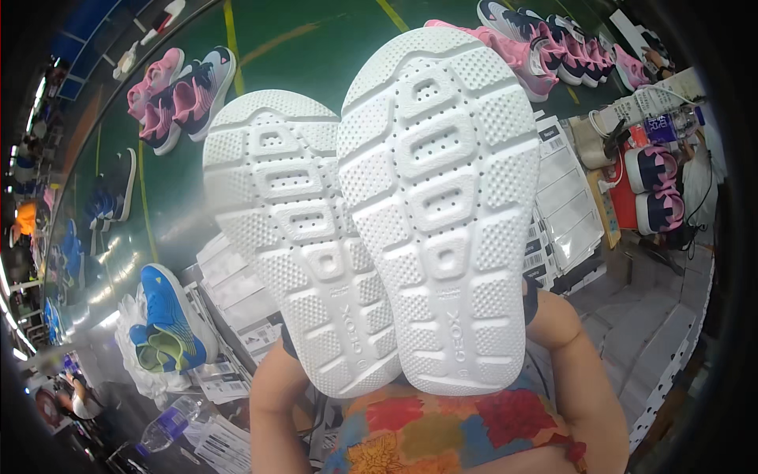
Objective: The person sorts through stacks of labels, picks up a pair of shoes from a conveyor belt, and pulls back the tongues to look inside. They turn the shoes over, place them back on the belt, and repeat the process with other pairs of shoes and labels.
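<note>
Left sole (302,227) partly covered by right sole (439,212); best spread apart for full view. Both hands hidden; grip cannot be told.

Those two chunky white shoe soles (442,213) dead centre look like matt foam or rubber, pebbly-rough on the outer blocks, smoother along the grooves. The green tabletop (178,197) at 10 o'clock is smooth and seriously glossy, glare all over it. Over at 8, the bright blue low-cut sneaker (175,312) looks like matt fabric, next to a crumpled thin white wrapper (133,347), can't tell if that's tissue or plastic. Clear plastic bottle (168,426) between 7 and 8, shiny as you'd expect. Flat white printed sheets (564,197) near 3 seem to be smooth paper. Multicoloured floral garment (450,426) between 5 and 6: soft, matt cloth. Long white power strip (655,99) at 2: smooth plastic.
</note>
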`<state>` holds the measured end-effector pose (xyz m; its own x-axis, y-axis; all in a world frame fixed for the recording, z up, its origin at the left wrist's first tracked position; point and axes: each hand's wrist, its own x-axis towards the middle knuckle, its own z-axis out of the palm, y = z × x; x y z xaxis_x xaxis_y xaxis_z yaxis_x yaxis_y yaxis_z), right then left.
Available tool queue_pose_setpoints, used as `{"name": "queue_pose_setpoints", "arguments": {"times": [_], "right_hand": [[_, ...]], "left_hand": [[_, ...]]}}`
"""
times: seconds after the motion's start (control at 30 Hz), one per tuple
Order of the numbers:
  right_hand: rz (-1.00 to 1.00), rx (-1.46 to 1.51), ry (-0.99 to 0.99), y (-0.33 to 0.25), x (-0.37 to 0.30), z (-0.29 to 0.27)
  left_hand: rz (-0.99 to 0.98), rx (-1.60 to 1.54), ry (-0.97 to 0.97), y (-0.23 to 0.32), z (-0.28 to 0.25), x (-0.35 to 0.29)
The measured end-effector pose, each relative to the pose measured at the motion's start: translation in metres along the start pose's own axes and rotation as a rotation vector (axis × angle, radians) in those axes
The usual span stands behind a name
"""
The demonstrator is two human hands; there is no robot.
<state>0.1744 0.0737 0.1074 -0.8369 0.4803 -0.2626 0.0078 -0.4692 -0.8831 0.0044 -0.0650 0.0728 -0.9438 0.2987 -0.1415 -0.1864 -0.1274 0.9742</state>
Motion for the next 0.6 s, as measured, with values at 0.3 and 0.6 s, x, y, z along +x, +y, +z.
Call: {"name": "queue_pose_setpoints", "arguments": {"times": [0.3,0.6], "right_hand": [[-0.128,-0.218,0.338,0.038,0.156,-0.018],[-0.451,-1.082,0.382,-0.039,0.048,-0.093]], "left_hand": [[0.011,0.277,-0.292,-0.026,-0.017,0.128],[1.362,1.272,-0.508,0.183,-0.070,0.005]]}}
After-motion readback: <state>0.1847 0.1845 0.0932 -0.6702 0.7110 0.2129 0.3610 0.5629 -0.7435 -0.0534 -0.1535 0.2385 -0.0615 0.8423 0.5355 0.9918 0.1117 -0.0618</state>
